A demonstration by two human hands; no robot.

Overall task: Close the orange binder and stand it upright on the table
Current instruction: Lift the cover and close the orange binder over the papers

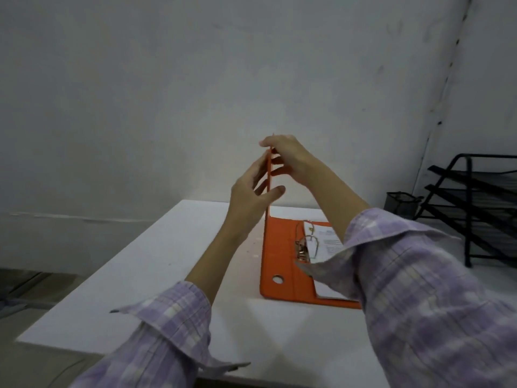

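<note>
Orange board, half raised: the orange binder (279, 264) lies open on the white table (156, 275), its back cover and spine flat toward the table's right half, while its front cover (269, 175) stands on edge, seen almost edge-on as a thin vertical strip. A person in lilac checked sleeves (419, 289) holds that cover near its top edge from both sides: the left hand (253, 189) is spread against the left face with the thumb hooked round the near edge, and the right hand (291, 158) pinches the top corner, fingers curled over the right face. Inside, the metal ring mechanism (306, 246) stands over a stack of white printed sheets (327, 242), partly hidden by the right forearm. The table's left half is bare up to its front and left edges. Well to the right, near the wall corner, stand a black wire tray rack (475, 208) and a black mesh cup (400, 204)
</note>
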